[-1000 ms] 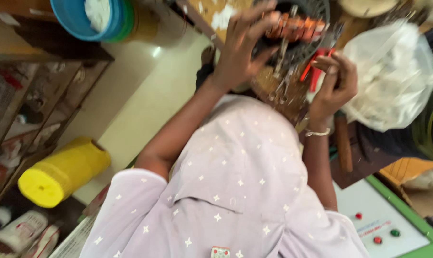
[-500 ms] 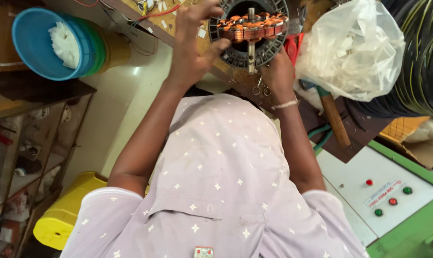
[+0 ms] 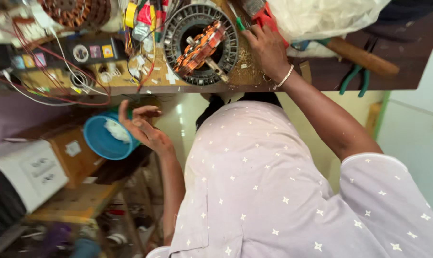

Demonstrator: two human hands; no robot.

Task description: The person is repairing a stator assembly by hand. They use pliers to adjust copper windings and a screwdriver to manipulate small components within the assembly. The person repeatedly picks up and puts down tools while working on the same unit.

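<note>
A round fan-motor stator with copper windings and a shaft lies on the wooden bench. My right hand, with a thin bracelet at the wrist, rests on the bench just right of the stator. Its fingertips touch a red-handled tool beside a green-handled screwdriver; whether it grips either is hidden. My left hand hangs open below the bench edge with its fingers spread and holds nothing. It is next to a blue bowl.
A wound copper coil, loose red and white wires and a black test box crowd the bench's left. A clear plastic bag, a wooden-handled tool and green-handled pliers lie to the right. Cluttered shelves stand lower left.
My left hand has come off the stator and dropped below the bench edge, now open. The right hand stays beside the stator. The view has swung, and the stator sits further left.
</note>
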